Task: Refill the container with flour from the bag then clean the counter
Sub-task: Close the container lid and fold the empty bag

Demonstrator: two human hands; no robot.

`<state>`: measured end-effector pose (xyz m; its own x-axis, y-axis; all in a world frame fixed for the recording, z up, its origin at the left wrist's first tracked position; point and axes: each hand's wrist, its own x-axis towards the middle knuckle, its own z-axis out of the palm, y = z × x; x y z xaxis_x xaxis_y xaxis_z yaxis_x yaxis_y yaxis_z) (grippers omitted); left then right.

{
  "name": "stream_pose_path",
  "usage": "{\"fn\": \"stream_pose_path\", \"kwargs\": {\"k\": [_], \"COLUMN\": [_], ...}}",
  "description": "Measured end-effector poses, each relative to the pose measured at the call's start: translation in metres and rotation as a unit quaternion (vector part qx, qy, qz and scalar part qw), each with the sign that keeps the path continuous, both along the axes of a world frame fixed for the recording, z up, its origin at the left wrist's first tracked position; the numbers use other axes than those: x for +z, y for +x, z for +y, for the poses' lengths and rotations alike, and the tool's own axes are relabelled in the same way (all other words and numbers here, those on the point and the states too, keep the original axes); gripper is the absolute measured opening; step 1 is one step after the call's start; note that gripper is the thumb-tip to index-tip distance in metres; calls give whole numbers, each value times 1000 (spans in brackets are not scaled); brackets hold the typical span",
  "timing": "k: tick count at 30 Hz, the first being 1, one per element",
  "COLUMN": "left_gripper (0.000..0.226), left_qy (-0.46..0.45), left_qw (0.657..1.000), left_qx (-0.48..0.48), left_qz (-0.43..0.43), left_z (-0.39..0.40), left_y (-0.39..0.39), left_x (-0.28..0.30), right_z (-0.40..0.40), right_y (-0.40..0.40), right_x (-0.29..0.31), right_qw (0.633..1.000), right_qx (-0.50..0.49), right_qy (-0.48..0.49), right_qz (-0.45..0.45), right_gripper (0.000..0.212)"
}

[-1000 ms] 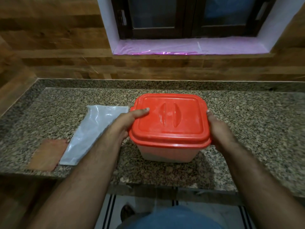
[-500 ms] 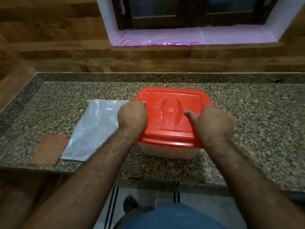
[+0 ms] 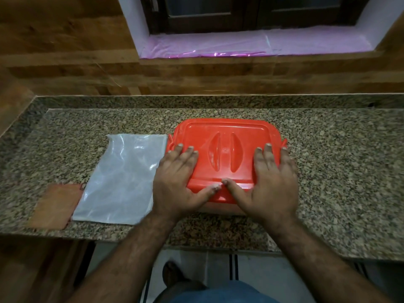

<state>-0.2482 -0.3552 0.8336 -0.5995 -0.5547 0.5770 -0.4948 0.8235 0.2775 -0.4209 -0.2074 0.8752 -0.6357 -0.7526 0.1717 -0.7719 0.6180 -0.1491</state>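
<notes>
- Red plastic lid on container, beneath both palms: stiff, smooth, probably heavy once filled.
- Left hand and right hand lie flat, fingers spread, gripping nothing.
- Limp, flattened bag just outside left hand; lift container by its sides.

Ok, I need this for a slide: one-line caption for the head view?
Both hands, left and right, press flat on the container's red lid; flattened bag lies beside it.

The container body is almost wholly hidden beneath its red lid and both flat hands. The brown cloth is blurred. The window is cut off by the far edge.
</notes>
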Motion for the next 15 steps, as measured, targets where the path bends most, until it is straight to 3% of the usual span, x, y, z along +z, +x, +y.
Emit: {"fn": "stream_pose_path", "kwargs": {"k": [5,15], "left_gripper": [88,88], "left_qy": [-13,38], "left_qw": [1000,998], "left_qx": [13,31], "left_qz": [9,-25], "left_z": [-29,-150], "left_y": [-26,-112], "left_x": [-2,12], "right_z": [-32,-156], "right_y": [-25,-103], "right_x": [1,2], "right_qw": [1000,997], "right_qx": [5,-4], "right_qy": [-4,-57], "right_qz": [25,49], "right_gripper": [126,110]}}
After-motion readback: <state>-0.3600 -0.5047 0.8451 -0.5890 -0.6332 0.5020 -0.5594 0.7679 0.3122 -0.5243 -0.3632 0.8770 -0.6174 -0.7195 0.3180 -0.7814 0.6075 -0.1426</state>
